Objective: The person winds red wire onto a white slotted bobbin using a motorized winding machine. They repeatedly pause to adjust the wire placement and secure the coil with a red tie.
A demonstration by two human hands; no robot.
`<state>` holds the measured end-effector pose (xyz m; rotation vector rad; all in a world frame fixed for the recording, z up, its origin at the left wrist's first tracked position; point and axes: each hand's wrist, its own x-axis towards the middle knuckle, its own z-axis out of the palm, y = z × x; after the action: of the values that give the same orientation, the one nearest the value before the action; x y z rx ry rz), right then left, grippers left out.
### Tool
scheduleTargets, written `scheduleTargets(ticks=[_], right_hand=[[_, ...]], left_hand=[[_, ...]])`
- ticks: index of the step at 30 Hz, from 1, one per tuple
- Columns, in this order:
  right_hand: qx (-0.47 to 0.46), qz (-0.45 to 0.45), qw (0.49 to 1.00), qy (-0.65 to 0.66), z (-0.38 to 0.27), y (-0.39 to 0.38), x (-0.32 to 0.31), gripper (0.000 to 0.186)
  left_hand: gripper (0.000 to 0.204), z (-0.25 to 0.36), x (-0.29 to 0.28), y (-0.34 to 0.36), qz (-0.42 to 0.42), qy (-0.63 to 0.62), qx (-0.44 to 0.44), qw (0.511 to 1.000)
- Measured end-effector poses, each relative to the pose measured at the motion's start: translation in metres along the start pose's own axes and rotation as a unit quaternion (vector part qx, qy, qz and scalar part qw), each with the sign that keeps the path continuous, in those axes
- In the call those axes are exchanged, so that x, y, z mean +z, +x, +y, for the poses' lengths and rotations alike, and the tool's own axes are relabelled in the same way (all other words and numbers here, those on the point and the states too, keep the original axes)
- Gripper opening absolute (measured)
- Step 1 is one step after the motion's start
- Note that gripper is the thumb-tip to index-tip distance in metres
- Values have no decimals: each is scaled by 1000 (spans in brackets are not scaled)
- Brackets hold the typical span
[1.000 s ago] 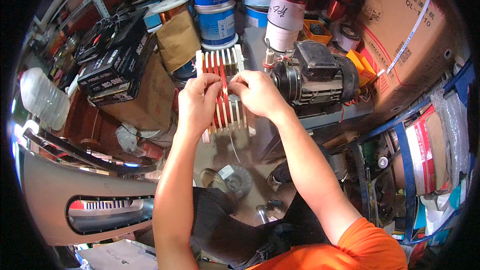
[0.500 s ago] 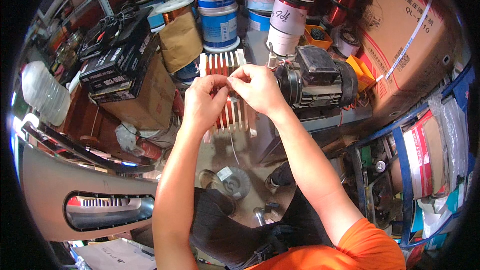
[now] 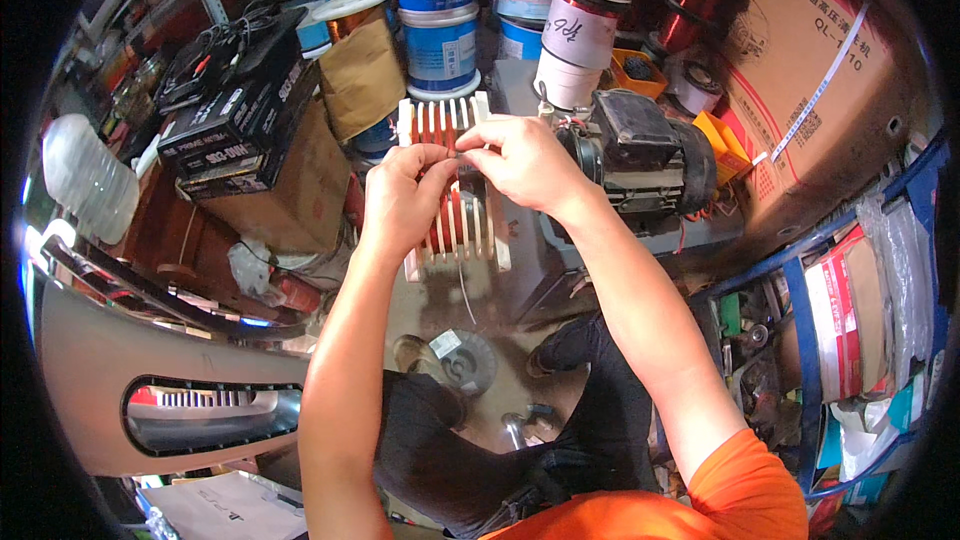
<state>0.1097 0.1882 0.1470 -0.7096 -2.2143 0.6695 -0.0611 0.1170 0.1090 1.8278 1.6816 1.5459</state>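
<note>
Across the upper right of the frame we see a big brown cardboard box [image 3: 800, 70], and along the lower left a curved grey panel [image 3: 120, 380] with a slot in it. Right of centre sits a dark electric motor [image 3: 645, 155] on a grey bench; at upper left lie black cartons [image 3: 235, 115], with a clear plastic bottle [image 3: 88, 178] at the left edge. Blue and white tins [image 3: 438, 30] stand at top centre, and beside them spools of copper wire [image 3: 590, 0].

Just above centre stands the winding former [image 3: 450, 185], a pale slatted frame with reddish copper coils between its slats. Our left hand [image 3: 405, 195] lies over its left half and our right hand [image 3: 525, 165] over its upper right, the two meeting at the frame's upper middle. Both sets of fingers are pinched nearly closed, thumb against forefinger, on something small and thin at the slats; it looks like a wire end or a tie, though we cannot tell which. A thin pale strand [image 3: 465, 285] hangs below the frame.

We judge the winding well advanced: every visible slot carries copper. What seems left is securing or freeing the coils, and they have not come off the former.
</note>
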Motion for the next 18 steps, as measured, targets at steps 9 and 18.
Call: scheduleTargets(ticks=[9,18], right_hand=[[1,26,998,-51,-2,-7,11,14],[17,39,995,-94,-6,-31,19,13]], left_hand=[[11,-4,-10,-1,-15,-31,43,999],[8,-8,-9,5,49,106,87,989]])
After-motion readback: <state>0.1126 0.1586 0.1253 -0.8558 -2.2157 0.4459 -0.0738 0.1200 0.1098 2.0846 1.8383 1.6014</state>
